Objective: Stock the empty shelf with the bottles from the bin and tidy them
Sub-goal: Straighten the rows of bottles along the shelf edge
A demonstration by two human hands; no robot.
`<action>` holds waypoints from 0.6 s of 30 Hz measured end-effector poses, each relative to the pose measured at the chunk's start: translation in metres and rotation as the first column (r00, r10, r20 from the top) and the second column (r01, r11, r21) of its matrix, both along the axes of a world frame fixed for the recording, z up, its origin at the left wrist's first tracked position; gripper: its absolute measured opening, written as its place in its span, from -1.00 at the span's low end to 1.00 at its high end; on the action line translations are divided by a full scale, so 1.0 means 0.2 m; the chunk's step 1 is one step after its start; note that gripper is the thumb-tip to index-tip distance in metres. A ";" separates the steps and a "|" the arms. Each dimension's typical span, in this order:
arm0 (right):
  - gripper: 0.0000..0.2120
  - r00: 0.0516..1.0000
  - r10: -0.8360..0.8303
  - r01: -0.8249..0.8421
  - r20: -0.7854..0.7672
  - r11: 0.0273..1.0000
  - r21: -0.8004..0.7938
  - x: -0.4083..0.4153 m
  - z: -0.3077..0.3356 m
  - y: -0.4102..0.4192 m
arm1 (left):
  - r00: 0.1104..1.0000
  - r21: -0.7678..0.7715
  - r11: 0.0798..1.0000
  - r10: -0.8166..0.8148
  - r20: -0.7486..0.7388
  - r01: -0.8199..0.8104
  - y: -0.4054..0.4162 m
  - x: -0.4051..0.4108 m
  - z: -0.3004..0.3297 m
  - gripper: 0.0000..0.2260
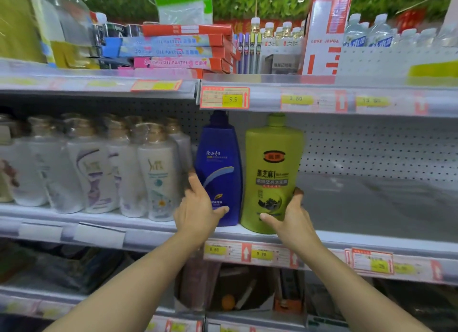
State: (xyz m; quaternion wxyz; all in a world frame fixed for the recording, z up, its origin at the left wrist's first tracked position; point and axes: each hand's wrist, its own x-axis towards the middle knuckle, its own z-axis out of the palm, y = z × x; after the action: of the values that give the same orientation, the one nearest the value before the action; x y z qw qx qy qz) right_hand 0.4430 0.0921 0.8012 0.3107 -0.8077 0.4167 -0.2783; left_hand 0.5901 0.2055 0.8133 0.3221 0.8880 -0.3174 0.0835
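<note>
A tall blue bottle and a tall green bottle stand upright side by side on the middle shelf, near its front edge. My left hand grips the lower part of the blue bottle, thumb across its front and fingers along its left side. My right hand holds the bottom of the green bottle, thumb on the front label and fingers round its right side. The bin is not in view.
Several white bottles with gold caps fill the shelf left of the blue bottle. The shelf to the right of the green bottle is bare, with a pegboard back. Pastel boxes and water bottles sit above; price tags line the edges.
</note>
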 end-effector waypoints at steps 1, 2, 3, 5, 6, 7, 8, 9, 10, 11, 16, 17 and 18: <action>-0.28 1.000 -0.013 0.013 -0.007 1.000 -0.001 0.01 0.00 0.00 | 0.999 0.004 1.000 -0.009 -0.036 0.010 -0.01 0.01 -0.01 -0.06; -0.28 1.000 -0.023 0.023 -0.013 1.000 -0.002 0.01 0.00 0.00 | 0.998 -0.001 1.000 -0.020 -0.066 0.019 -0.02 0.03 -0.01 -0.04; -0.28 0.999 -0.029 0.029 -0.016 1.000 -0.001 0.02 0.00 0.00 | 0.994 -0.015 0.999 -0.037 -0.100 0.036 -0.02 0.05 -0.02 -0.02; -0.28 0.999 -0.039 0.039 -0.020 0.999 0.000 0.02 -0.01 0.00 | 0.976 -0.076 0.992 -0.111 -0.187 0.098 -0.02 0.10 -0.02 0.03; -0.28 0.999 -0.044 0.044 -0.020 0.999 0.002 0.02 -0.01 0.00 | 0.960 -0.112 0.984 -0.158 -0.230 0.135 -0.02 0.13 -0.03 0.04; -0.27 0.999 -0.046 0.046 -0.017 0.999 0.003 0.02 -0.01 0.00 | 0.942 -0.146 0.975 -0.202 -0.268 0.168 -0.02 0.16 -0.03 0.03; -0.27 0.999 -0.047 0.047 -0.015 0.999 0.006 0.02 -0.01 0.00 | 0.922 -0.177 0.965 -0.239 -0.304 0.192 -0.03 0.18 -0.03 0.01; -0.27 0.999 -0.048 0.048 -0.011 0.999 0.009 0.03 -0.01 0.00 | 0.899 -0.207 0.955 -0.273 -0.343 0.211 -0.03 0.21 -0.04 -0.04; -0.28 0.999 -0.047 0.048 -0.006 0.999 0.013 0.03 -0.01 0.00 | 0.875 -0.232 0.946 -0.301 -0.380 0.225 -0.03 0.23 -0.04 -0.10; -0.29 0.999 -0.047 0.047 -0.002 0.999 0.015 0.03 -0.01 0.01 | 0.854 -0.241 0.941 -0.320 -0.411 0.236 -0.03 0.25 -0.05 -0.19; -0.31 0.999 -0.051 0.051 0.004 0.999 0.010 0.03 -0.02 0.01 | 0.768 -0.333 0.908 -0.399 -0.500 0.255 -0.02 0.28 -0.03 -0.42; -0.31 0.999 -0.053 0.053 0.004 0.999 0.010 0.04 -0.02 0.01 | 0.756 -0.350 0.902 -0.409 -0.511 0.251 -0.02 0.28 -0.03 -0.43; -0.31 0.999 -0.054 0.054 0.003 0.998 0.011 0.04 -0.02 0.01 | 0.745 -0.363 0.897 -0.418 -0.520 0.251 -0.02 0.29 -0.04 -0.45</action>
State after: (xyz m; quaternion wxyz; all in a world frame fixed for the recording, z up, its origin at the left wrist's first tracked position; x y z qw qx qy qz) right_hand 0.4502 0.0948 0.7978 0.3081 -0.7939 0.4396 -0.2856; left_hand 0.6482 0.2006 0.8058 0.5313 0.7450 -0.3435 -0.2114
